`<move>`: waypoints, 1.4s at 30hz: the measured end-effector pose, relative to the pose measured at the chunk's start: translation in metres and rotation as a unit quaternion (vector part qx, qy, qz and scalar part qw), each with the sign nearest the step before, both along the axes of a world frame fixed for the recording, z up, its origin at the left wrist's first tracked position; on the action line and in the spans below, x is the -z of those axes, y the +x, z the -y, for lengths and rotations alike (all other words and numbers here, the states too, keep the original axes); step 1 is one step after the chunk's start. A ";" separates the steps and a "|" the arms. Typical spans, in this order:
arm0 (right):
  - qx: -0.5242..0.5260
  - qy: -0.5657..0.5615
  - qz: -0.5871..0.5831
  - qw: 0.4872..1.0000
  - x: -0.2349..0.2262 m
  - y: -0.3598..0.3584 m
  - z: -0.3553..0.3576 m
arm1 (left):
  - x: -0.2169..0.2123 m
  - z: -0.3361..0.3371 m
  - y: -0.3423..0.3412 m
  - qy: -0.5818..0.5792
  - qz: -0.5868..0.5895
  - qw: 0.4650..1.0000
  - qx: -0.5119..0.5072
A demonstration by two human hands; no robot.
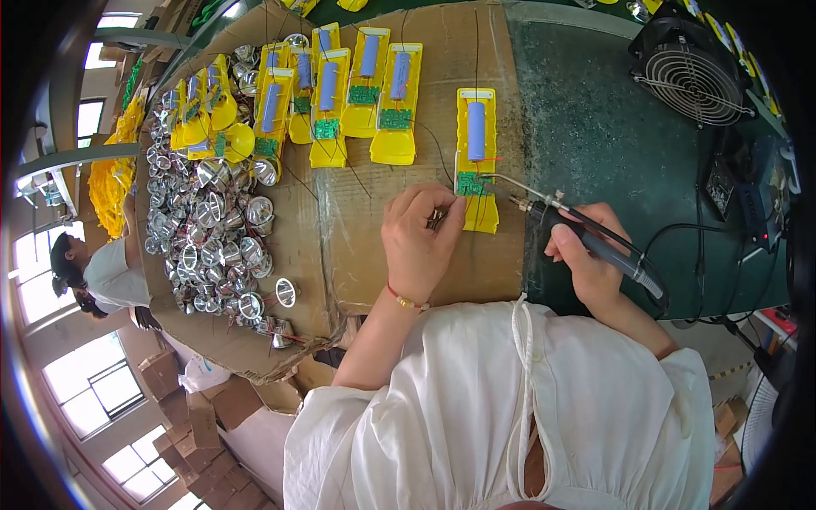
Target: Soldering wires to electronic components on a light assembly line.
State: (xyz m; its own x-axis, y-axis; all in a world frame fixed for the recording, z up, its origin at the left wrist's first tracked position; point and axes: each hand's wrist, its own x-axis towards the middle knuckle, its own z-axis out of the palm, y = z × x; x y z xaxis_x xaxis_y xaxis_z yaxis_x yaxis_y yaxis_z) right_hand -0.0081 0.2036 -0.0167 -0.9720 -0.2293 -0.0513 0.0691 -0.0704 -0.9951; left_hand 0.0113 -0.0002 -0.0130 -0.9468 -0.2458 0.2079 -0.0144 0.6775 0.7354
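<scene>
far to the left of the left hand (pixel 418 242), a heap of shiny silver reflector cups (pixel 212 246) on the cardboard sheet (pixel 357 246); up and left of it, a row of open yellow housings (pixel 340 93) with blue cells and green boards. left hand itself: fingers pressed together in a pinch, seemingly on fine wires at the lower end of the single yellow housing (pixel 477 157), just beside its green circuit board (pixel 468 183). that housing lying flat, touching the fingertips, directly between the two hands. soldering iron (pixel 595 242) in the right hand (pixel 591 263), fist wrapped round the dark handle, metal tip reaching left to the board. best done, by judgement, with wire held dead still against the pad, tip touched briefly, fingers kept clear of the hot barrel, cord kept slack. right of the right hand, green tabletop (pixel 595 127); above and beyond it, a small black fan (pixel 693 81).
</scene>
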 end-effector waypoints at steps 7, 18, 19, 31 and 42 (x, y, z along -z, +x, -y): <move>0.036 -0.030 -0.034 0.998 -0.004 -0.001 -0.009 | -0.003 0.001 -0.001 -0.002 0.006 1.000 -0.003; 0.135 -0.016 -0.043 0.990 0.001 -0.004 -0.051 | -0.022 0.013 -0.008 -0.029 0.171 0.985 0.019; 0.136 0.003 -0.046 0.990 0.002 -0.005 -0.055 | -0.025 0.010 -0.015 -0.053 0.192 0.979 0.048; 0.171 -0.032 0.058 0.983 0.017 -0.018 -0.059 | -0.021 -0.051 -0.308 -0.178 0.025 0.981 0.072; 0.169 -0.041 0.067 0.982 0.017 -0.020 -0.059 | -0.013 0.023 -0.335 -0.298 0.109 0.944 0.092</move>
